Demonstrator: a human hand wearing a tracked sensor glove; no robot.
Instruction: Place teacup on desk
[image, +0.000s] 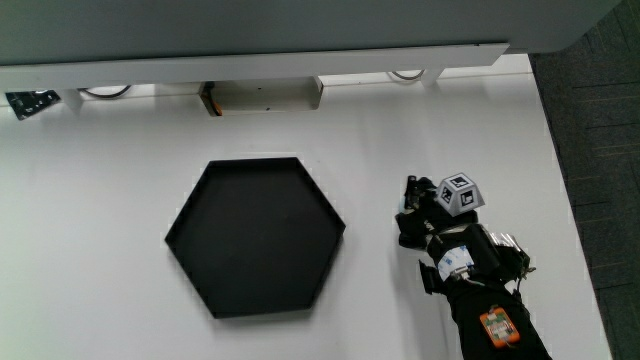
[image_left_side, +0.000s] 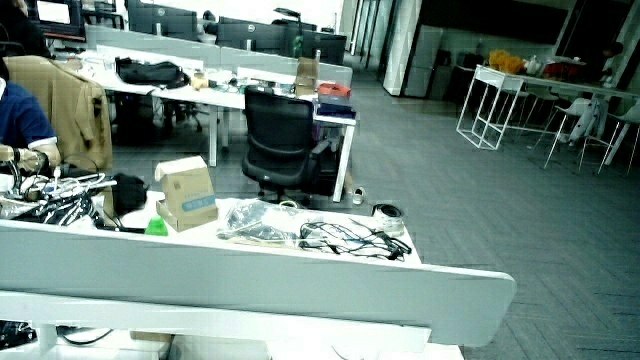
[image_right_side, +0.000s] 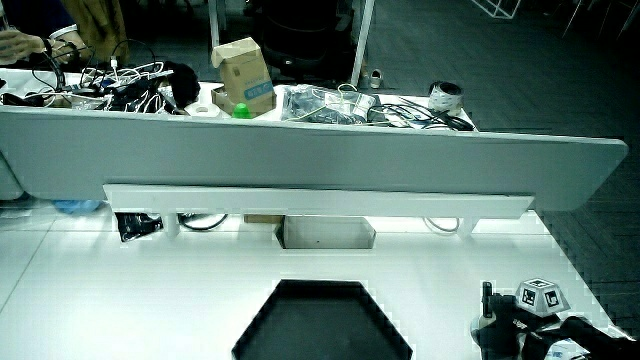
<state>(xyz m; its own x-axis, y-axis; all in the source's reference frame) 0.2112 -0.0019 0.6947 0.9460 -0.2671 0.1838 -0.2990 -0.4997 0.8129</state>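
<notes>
A white worktop (image: 100, 250) fills the main view, also seen in a side view (image_right_side: 100, 290). Take twelve o'clock as pointing away from the person.

At the worktop's twelve o'clock edge stands a long, low grey partition (image: 250, 25). It spans both side views (image_left_side: 250, 275) (image_right_side: 300, 150). A white ledge runs along its foot.

A black hexagonal tray (image: 256, 236) lies flat near the middle of the worktop. Its inside looks bare. A side view shows it too, partly cut off (image_right_side: 320, 320).

At about three o'clock from the tray, well apart from it, a black-sleeved forearm (image: 490, 310) reaches in from the person's side. It carries a small orange tag and a white label.

The gloved hand (image: 432, 222) sits low over bare worktop at the forearm's end, pointing toward eleven o'clock. It also shows at the edge of a side view (image_right_side: 510, 335). Whether the hand is open, closed or gripping something cannot be told.

A small white box (image: 265, 97) sits under the ledge, at twelve o'clock from the tray.

The patterned cube (image: 460, 193) rides on the back of the hand, seen also in a side view (image_right_side: 540, 297).

The teacup cannot be made out in any view, so its place cannot be told.
</notes>
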